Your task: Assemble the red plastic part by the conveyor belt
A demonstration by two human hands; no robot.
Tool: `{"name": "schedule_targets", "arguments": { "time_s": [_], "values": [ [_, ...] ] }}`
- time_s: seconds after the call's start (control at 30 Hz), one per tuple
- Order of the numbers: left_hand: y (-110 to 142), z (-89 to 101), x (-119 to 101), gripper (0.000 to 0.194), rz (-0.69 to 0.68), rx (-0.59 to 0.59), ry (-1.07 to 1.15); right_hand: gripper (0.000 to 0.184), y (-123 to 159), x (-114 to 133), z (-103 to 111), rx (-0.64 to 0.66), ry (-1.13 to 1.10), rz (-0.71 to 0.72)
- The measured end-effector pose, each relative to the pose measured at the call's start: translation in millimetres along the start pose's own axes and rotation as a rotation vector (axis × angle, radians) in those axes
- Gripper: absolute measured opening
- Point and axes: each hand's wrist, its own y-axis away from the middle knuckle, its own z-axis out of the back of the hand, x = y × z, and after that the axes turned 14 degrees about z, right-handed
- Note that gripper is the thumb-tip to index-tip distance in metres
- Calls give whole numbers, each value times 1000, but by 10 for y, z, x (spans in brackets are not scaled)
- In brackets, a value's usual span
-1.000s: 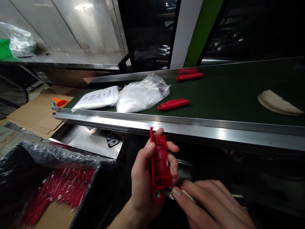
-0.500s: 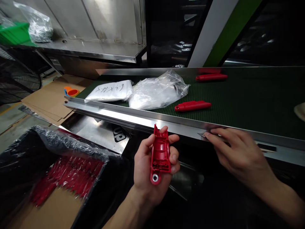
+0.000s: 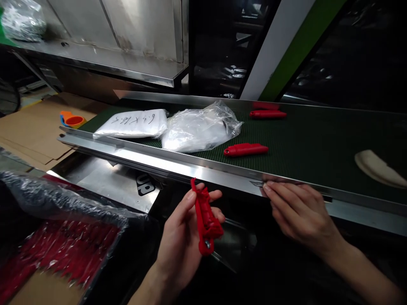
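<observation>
1. Left hand (image 3: 181,241) is clamped on a red shell (image 3: 205,220), held edge-on below the conveyor rail (image 3: 178,166), thumb on one side and fingers on the other.
2. Right hand (image 3: 295,209) rests at the rail with its fingers together on a small blade (image 3: 257,184); the blade touches the rail and stands apart from the shell.
3. Status, as judged: the shell is out of the work flow and in hand; no tool is on it now, so any trimming appears either finished or paused.
4. Remaining, as judged: two red parts (image 3: 245,149) and (image 3: 267,113) lie untouched on the belt (image 3: 318,140), beside two plastic bags (image 3: 200,127).
5. Lined box (image 3: 63,245) at lower left already holds many red pieces.
</observation>
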Motion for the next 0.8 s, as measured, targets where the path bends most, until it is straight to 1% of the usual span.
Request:
{"name": "schedule_targets", "arguments": {
  "time_s": [0.1, 0.17, 0.2, 0.27, 0.3, 0.37, 0.53, 0.63, 0.7, 0.8],
  "values": [
    [37, 39, -31, 25, -10, -69, 3, 55, -12, 9, 15, -3, 9, -11],
    [36, 68, -42, 26, -14, -133, 43, 55, -8, 14, 28, -9, 7, -14],
    [26, 85, -43, 21, -18, -165, 64, 55, -5, 16, 34, -15, 4, -13],
    [-4, 124, -34, 6, -10, -225, 69, 57, 1, 20, 44, -22, -8, -9],
    [-21, 145, -26, 5, -4, -248, 56, 58, 3, 22, 47, -20, -17, -5],
    [-51, 187, -10, 11, 2, -296, 28, 58, 2, 27, 50, -9, -35, -1],
    [-83, 243, -7, 13, -13, -405, 5, 61, -5, 17, 49, -15, -51, -8],
    [-87, 265, -19, 19, -12, -408, -28, 64, -22, 26, 73, -14, -56, -1],
    [-93, 293, -15, 24, -8, -401, -67, 64, -66, 81, 108, -35, -125, -17],
    [-107, 337, 7, 28, -4, -419, -117, 60, -226, 258, 172, -61, -346, -84]
  ]
}}
